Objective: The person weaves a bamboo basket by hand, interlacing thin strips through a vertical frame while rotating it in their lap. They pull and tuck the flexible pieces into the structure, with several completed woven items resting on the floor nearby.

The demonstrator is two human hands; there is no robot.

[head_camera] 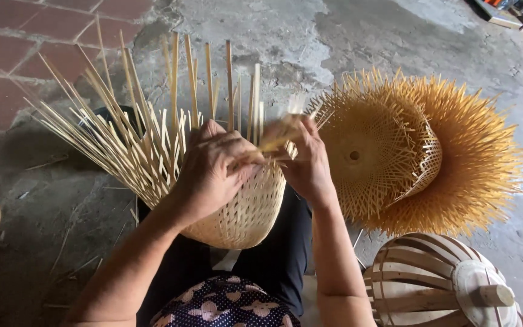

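Weaving is what's caught in the head view: a half-made bamboo basket (237,206) is held in the lap, rounded bottom toward the camera, with loose upright strips (134,130) fanning out from its rim over the concrete floor (273,36). The step in hand looks to be the turning-in of the rim strips, judging by how the fingers are bunched at the top edge. For the next move, a fresh strip would probably need to be bent over and tucked under its neighbours without being snapped.

The left hand (210,172) is curled down over the basket's rim, fingers closed against the woven wall. The right hand (304,160) is pinched together on a thin strip (276,136) at the rim; that bit is blurred, so the exact grip can't be made out.

Just right of the basket, finished woven shells (419,151) are stacked on the floor, and a wooden mould (437,281) sits near the bottom right corner.
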